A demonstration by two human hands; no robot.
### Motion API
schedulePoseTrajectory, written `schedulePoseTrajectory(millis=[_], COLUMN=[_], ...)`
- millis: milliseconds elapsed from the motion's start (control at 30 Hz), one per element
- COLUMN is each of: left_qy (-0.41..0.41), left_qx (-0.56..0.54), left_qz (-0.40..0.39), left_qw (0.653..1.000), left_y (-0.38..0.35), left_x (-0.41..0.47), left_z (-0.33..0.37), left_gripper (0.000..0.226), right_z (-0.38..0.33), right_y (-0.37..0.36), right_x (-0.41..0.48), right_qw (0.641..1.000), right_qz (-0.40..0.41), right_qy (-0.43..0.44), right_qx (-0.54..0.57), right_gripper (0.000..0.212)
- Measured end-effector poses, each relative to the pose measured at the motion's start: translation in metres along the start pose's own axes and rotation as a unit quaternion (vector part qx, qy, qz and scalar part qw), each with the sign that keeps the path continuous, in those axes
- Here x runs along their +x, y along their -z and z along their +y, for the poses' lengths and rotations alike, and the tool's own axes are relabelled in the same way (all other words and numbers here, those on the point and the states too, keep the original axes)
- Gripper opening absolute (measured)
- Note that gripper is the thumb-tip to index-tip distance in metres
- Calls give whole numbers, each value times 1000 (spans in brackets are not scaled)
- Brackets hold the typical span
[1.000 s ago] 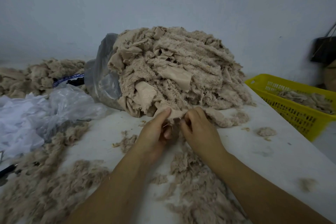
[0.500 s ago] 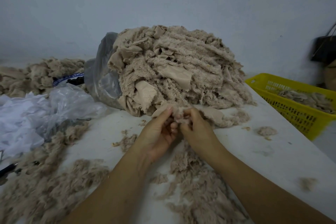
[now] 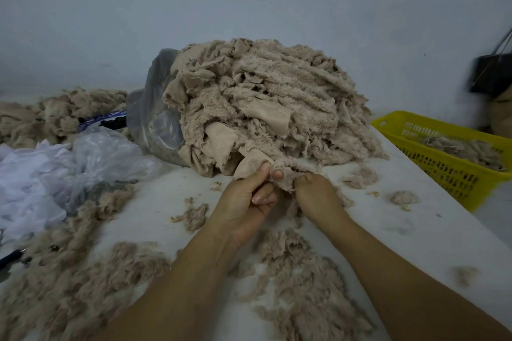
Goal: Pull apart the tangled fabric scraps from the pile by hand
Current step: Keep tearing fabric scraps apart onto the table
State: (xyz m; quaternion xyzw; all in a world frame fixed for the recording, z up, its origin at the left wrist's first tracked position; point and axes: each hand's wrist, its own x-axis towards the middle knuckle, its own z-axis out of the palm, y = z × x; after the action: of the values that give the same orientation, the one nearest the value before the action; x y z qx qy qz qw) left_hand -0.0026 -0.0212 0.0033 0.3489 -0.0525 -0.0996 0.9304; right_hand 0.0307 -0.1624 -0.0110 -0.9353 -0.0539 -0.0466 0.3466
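Left hand (image 3: 243, 202) pinches a beige fuzzy fabric scrap (image 3: 289, 174) btw thumb & forefinger, other fingers curled in twd the palm. Right hand (image 3: 318, 196), just beside it, has its fingers curled round the same scrap, back of hand up. Both hands sit low over the white table (image 3: 443, 243), at the near foot of the big heap of beige fleecy fabric scraps (image 3: 271, 108). The held scrap touches the heap's lower edge; can't tell if it's free of it. The heap spills out of a grey see-through plastic bag (image 3: 155, 116) on its left side. Under & around the forearms, loose tufts of beige fluff (image 3: 302, 285) lie strewn over the table, thicker at near left. Further left is crumpled white plastic sheeting (image 3: 30, 174), & behind it a second, lower mound of beige scraps (image 3: 55, 113) by the wall. Right of the table stands a yellow slotted plastic basket (image 3: 437, 171) w/ some scraps inside. A dark bag (image 3: 490, 72) hangs at far right, blurred.
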Motion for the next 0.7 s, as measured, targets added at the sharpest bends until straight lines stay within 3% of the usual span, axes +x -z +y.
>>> schedulePoseTrajectory(millis=[67, 233, 267, 300, 333, 467, 533, 633, 700], left_qy=[0, -2, -5, -11, -22, -59, -55, -33, -14], left_qx=[6, 42, 63, 84, 96, 9, -48, -52, -20], left_qz=[-5, -29, -29, -20, -1, 108, 122, 140, 130], left_qw=[1000, 999, 998, 996, 995, 992, 990, 988, 991], left_y=[-2, -5, -5, -4, -3, 11, 17, 16, 11], left_x=[0, -3, -3, -3, -1, 7, 8, 9, 8], left_z=[-1, -1, -2, -3, -2, 9, 13, 8, 1], left_gripper=[21, 26, 29, 31, 30, 21, 21, 18, 19], right_z=[4, -12, -5, -3, -5, 8, 8, 0, -3], right_y=[0, 15, 18, 21, 17, 13, 13, 17, 17], right_x=[5, 11, 16, 14, 10, -1, 0, -1, -1], right_qw=[995, 998, 997, 992, 982, 936, 887, 747, 671], right_qz=[25, -14, -6, -23, -92, -164, -177, -172, -165], right_qy=[-27, -5, -12, -15, -33, -22, 4, -39, -44], right_qx=[96, 64, 78, 120, 164, 312, 426, 641, 722], right_gripper=[26, 8, 19, 18, 5, 34, 44, 39, 28])
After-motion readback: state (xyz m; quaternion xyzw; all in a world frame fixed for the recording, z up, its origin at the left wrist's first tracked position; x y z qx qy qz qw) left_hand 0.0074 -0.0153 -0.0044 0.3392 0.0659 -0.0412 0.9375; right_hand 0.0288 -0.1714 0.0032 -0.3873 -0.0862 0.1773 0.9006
